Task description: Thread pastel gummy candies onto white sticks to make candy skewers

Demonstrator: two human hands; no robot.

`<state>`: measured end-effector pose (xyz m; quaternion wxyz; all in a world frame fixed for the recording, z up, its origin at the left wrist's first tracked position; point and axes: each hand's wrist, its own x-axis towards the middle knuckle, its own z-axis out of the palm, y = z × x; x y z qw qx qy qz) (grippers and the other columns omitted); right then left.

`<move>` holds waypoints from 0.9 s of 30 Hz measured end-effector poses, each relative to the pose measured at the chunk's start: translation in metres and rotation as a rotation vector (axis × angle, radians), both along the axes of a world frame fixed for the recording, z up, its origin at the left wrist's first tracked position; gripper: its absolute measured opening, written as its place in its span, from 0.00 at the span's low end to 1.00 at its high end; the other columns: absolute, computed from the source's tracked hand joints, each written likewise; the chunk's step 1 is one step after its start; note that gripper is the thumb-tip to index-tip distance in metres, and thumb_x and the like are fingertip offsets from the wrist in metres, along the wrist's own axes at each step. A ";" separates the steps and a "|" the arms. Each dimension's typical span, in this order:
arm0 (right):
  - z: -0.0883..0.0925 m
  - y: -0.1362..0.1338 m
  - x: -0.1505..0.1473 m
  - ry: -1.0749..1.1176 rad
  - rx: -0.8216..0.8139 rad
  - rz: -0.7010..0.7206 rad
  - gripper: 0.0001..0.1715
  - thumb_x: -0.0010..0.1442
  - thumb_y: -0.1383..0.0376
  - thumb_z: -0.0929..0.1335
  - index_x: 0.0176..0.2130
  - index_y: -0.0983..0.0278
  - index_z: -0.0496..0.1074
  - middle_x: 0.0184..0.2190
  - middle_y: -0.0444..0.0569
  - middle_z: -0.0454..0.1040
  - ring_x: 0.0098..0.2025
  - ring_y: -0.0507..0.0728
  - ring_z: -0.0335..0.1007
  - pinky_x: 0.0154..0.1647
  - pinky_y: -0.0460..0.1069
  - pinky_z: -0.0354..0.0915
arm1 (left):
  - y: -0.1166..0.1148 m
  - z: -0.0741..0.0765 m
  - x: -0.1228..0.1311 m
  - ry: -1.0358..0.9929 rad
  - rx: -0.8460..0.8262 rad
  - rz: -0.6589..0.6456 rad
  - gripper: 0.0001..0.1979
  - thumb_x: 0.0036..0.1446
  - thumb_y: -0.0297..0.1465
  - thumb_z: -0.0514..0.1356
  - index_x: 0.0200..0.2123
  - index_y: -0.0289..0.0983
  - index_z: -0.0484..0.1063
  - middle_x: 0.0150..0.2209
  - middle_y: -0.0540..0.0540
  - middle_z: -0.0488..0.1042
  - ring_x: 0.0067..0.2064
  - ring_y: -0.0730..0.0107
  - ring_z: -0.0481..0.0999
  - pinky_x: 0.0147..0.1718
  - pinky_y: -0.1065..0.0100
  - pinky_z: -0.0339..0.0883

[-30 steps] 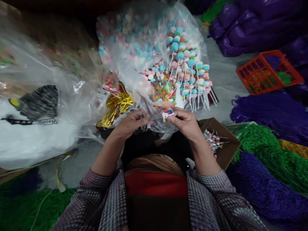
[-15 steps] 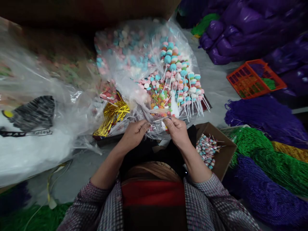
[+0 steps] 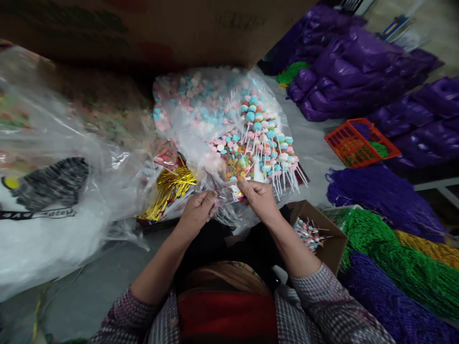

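Observation:
My right hand (image 3: 261, 198) pinches a small clear plastic bag (image 3: 234, 195) with a coloured print by its thumb. My left hand (image 3: 198, 209) is closed in a pinch at the other side; a bit of pink shows at its fingertips, too small to name. Crinkled clear plastic lies between and below both hands. Just beyond them are loose ring-shaped gummies (image 3: 236, 165) and pink, blue and white candies (image 3: 222, 143). Candy skewers (image 3: 270, 138) on white sticks lie in rows to the right. Gold twist ties (image 3: 175, 184) lie beyond my left hand.
A cardboard box (image 3: 333, 243) with wrapped candy sticks stands by my right forearm. A large carton (image 3: 161, 28) overhangs the far side. Farther right are an orange basket (image 3: 358, 143), purple bags (image 3: 358, 71) and green bead strands (image 3: 401, 253). A grey knitted glove (image 3: 53, 184) lies left on plastic.
The view has tilted up, so the scene sits lower in the picture. My hands stay close together over the plastic, the left slightly farther from the small bag.

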<state>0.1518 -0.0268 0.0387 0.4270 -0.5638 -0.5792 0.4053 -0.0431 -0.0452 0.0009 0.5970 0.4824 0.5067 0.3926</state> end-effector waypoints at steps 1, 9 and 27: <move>0.006 0.012 0.003 -0.054 0.009 0.008 0.36 0.60 0.37 0.67 0.18 0.61 0.64 0.15 0.41 0.64 0.20 0.50 0.59 0.24 0.47 0.58 | 0.000 -0.001 -0.002 0.014 0.035 0.030 0.28 0.62 0.55 0.55 0.23 0.39 0.65 0.18 0.54 0.63 0.20 0.77 0.59 0.21 0.70 0.52; 0.042 0.129 0.003 -0.908 0.090 -0.260 0.25 0.66 0.60 0.67 0.59 0.68 0.71 0.44 0.61 0.83 0.48 0.67 0.78 0.50 0.58 0.70 | 0.002 0.006 -0.011 -0.046 0.115 0.083 0.27 0.61 0.57 0.57 0.27 0.38 0.68 0.18 0.55 0.65 0.20 0.78 0.62 0.24 0.72 0.57; 0.027 0.121 0.023 -0.023 -0.041 -0.249 0.18 0.57 0.56 0.71 0.22 0.61 0.66 0.16 0.39 0.66 0.17 0.47 0.55 0.21 0.45 0.58 | 0.013 0.002 -0.018 -0.506 -0.035 0.167 0.27 0.45 0.53 0.73 0.27 0.37 0.71 0.20 0.55 0.68 0.24 0.76 0.69 0.29 0.71 0.66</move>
